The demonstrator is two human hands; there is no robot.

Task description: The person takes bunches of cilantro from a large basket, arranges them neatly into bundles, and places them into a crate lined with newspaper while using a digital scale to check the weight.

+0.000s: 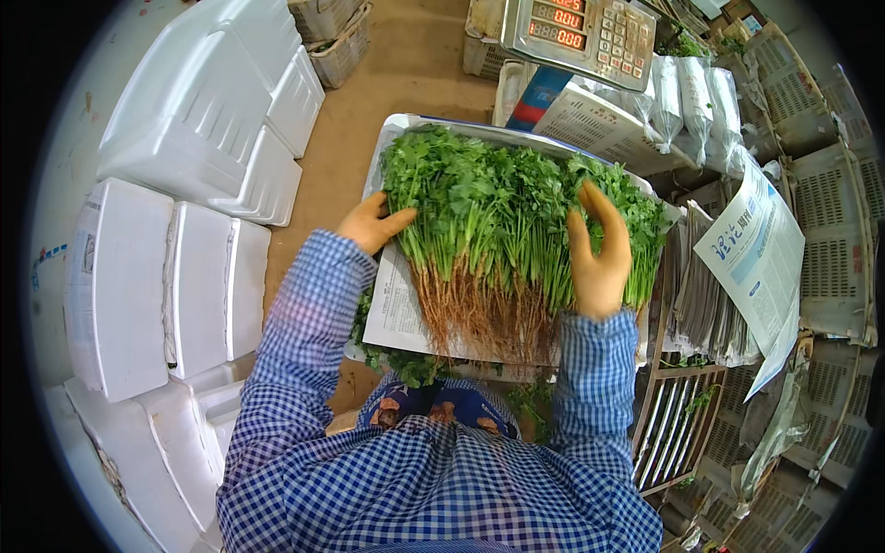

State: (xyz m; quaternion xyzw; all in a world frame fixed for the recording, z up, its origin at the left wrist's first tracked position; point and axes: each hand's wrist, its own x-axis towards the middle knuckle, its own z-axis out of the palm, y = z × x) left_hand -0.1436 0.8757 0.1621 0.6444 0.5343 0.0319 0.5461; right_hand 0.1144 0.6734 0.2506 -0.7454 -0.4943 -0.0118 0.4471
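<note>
A wide row of leafy green bunches (489,198), which look like coriander, lies in front of me. The leaves point away from me and the brown roots (479,309) toward me. Printed paper (396,309) shows beneath the roots, and the white rim of a foam box (392,129) shows behind the leaves. At the row's left end, my left hand (373,223) rests against the stems with thumb and fingers apart. My right hand (601,258) is over the right part of the row, fingers stretched out and spread. Neither hand grips anything.
A digital scale (581,37) stands beyond the greens. White foam boxes (198,120) are stacked at the left. On the right are a pile of newspapers (705,295), a hanging printed sheet (761,240), plastic-wrapped rolls (696,97) and plastic crates (830,230). Loose greens (410,364) hang below the paper.
</note>
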